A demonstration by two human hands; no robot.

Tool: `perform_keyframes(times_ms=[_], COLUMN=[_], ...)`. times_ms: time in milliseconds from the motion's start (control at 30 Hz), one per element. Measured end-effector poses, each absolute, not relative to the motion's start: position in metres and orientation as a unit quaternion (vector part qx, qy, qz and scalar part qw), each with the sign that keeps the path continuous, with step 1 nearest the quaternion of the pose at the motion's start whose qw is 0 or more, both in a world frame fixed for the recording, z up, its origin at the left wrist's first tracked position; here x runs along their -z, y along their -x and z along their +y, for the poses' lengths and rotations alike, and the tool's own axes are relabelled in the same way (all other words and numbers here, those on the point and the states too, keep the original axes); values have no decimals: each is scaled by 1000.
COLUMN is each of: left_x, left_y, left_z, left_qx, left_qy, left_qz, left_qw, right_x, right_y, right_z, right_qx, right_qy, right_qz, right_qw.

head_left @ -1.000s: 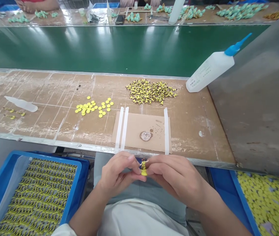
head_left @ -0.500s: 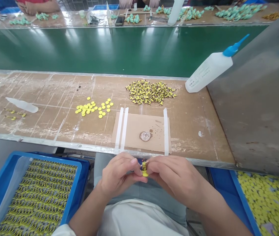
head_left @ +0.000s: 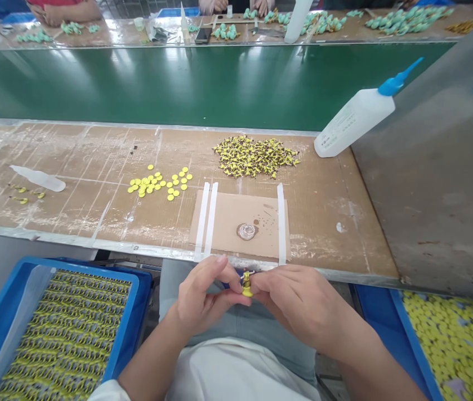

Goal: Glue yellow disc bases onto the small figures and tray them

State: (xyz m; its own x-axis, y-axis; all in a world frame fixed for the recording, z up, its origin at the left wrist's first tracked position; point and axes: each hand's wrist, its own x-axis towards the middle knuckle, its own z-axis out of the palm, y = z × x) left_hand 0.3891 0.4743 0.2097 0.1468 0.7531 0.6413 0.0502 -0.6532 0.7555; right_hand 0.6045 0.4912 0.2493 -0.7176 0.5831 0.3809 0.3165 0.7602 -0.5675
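A small yellow figurine [head_left: 246, 282] with dark parts stands upright on a round yellow base, between my two hands just off the table's front edge. My left hand [head_left: 206, 291] pinches it from the left, thumb at the base. From the right, the fingertips of my right hand [head_left: 295, 301] close on it; the grip is partly hidden behind the knuckles. Beyond my hands lies a taped cardboard sheet [head_left: 228, 223] with a clear blob of liquid [head_left: 246, 231] on it. Yellow discs [head_left: 148, 184] and a heap of small yellow-and-dark figurines [head_left: 255, 157] lie farther back.
A white bottle with a blue nozzle [head_left: 355, 122] leans near a metal panel [head_left: 441, 167] at right. Blue trays stand low on both sides: rows of yellow pieces [head_left: 65, 328] left, yellow discs [head_left: 453, 340] right. Beyond the green belt [head_left: 136, 83], other people's hands work among turquoise pieces.
My left index finger has lifted a little and the figurine has shifted slightly up and right. Across the belt, another person's hands have come into view.
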Motion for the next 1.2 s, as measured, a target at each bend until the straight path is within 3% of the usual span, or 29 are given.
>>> perform_keyframes(times_ms=[467,600,733,867,1200], left_x=[-207,-205,-206,-210,-210], left_y=[-389,-388,-388,-385,-379], left_z=[471,471,470,471,471], left_qx=[-596,-645,-663,-629,-610], left_qy=[-690,-652,-625,-652,-691], left_qz=[278,257,243,236,252], left_qw=[303,303,333,351,295], right_x=[-250,-252,-256,-256,-253], right_y=[-603,-606,-600,-587,-574], right_z=[491,486,481,486,490], right_qx=[-243,-308,-501,-658,-753], right_qy=[249,252,342,352,388], right_qz=[-892,-847,-653,-547,-446], right_qw=[288,352,453,381,289])
